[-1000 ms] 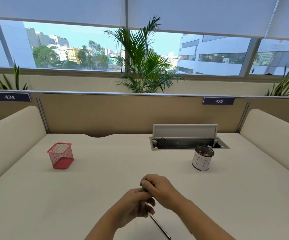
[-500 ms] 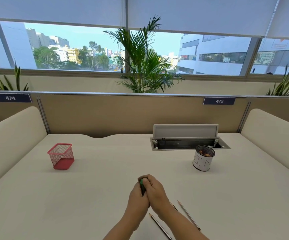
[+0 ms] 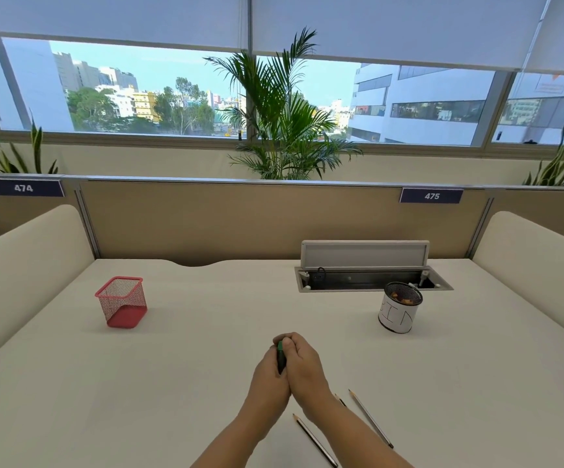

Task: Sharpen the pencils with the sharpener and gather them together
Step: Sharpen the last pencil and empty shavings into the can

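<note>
While both your left hand [image 3: 268,373] and right hand [image 3: 304,363] close around the green sharpener [image 3: 280,353], turn the pencil gently; I judge forcing snaps leads. Three pencils [image 3: 370,418] lie just right of your wrists; red basket [image 3: 121,302] and labelled cup [image 3: 399,312] stand well clear.

Green sharpener [image 3: 280,347] between hands — pencils [image 3: 370,417] on desk.
</note>
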Demonstrator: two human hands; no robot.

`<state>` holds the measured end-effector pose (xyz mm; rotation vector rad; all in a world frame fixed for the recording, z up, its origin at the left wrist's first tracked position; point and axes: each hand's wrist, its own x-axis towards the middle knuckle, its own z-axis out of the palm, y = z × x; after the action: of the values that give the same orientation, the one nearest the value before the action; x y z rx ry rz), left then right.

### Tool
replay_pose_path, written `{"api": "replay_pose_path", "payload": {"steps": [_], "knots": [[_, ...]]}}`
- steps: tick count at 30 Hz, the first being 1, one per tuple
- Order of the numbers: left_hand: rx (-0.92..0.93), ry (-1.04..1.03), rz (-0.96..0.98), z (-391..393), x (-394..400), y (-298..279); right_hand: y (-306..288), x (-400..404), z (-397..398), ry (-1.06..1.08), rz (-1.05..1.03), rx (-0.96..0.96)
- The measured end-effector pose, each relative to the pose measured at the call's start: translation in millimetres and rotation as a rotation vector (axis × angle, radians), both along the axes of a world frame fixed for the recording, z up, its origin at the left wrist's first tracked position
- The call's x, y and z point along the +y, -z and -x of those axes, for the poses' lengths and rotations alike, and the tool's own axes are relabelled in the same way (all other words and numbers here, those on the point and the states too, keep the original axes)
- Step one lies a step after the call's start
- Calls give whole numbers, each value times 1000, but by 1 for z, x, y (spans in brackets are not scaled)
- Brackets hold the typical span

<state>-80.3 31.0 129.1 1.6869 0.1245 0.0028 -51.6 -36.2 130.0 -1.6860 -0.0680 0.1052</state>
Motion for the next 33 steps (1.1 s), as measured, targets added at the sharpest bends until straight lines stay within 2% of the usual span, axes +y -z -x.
{"api": "replay_pose_path", "payload": {"steps": [7,17,33], "knots": [[-52,-47,20,-2,-2,-2,-10,-1,0,-29,-30,-75],[-132,-13,181,2,-1,-15,-28,-10,2,-108,-169,-43],[-158,54,100,-1,-9,-15,-42,-26,0,-19,-351,73]]}}
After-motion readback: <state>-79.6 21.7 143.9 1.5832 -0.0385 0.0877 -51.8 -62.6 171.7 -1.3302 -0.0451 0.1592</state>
